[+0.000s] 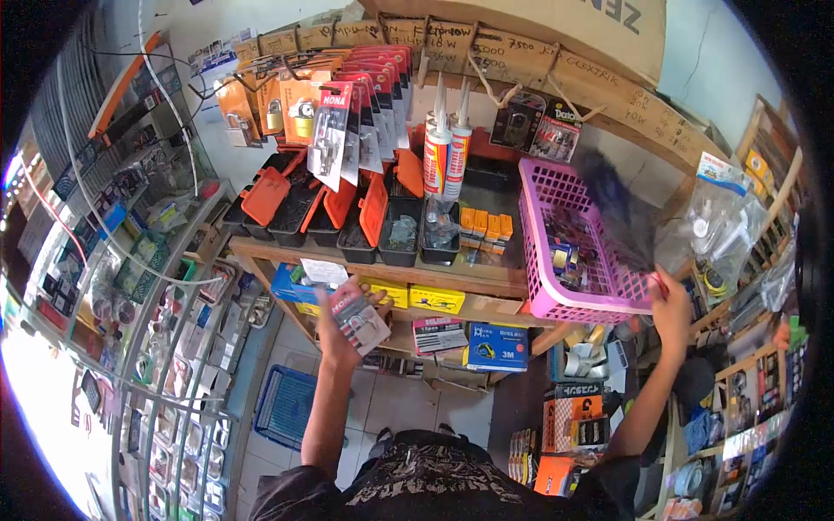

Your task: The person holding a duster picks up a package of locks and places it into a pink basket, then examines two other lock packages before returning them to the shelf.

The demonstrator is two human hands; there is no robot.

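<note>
My left hand (333,334) is closed around a red-and-clear blister pack (359,319) marked MONA, held in front of the shelf. The small hardware sealed inside is too small to name. At the right, my right hand (671,314) grips the lower end of a dark feather duster (618,208). Its blurred feathers reach up over the right side of a pink plastic basket (578,306), which holds small packaged items. More MONA blister packs (334,126) hang on hooks above black bins with orange lids (265,196).
Two sealant tubes (437,156) stand upright behind small orange boxes (486,224). A glass display case (148,347) runs along the left. A blue crate (282,406) sits on the tiled floor. Stacked boxes (569,417) and loaded shelves are close on the right.
</note>
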